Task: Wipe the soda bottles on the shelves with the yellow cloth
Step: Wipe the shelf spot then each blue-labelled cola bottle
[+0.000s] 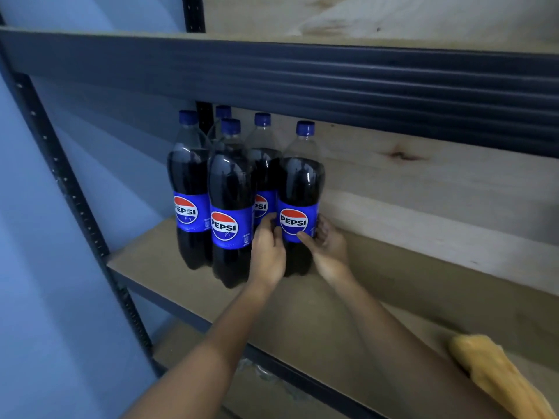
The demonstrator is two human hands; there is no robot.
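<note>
Several dark soda bottles with blue caps and blue labels stand clustered at the left end of the middle shelf point(348, 300). Both hands hold the rightmost bottle point(299, 182) at its label. My left hand point(267, 246) wraps its left side and my right hand point(328, 247) cups its right side, thumb across the front. Two more front bottles point(231, 207) point(189, 189) stand to its left, others behind. The yellow cloth point(496, 373) lies bunched at the lower right, by my right forearm, held by neither hand.
A dark metal beam point(302, 80) of the upper shelf runs just above the bottle caps. A perforated upright post point(75, 201) frames the left side against a blue wall. Pale wooden boards point(423, 182) back the shelf. A lower shelf point(272, 385) shows beneath.
</note>
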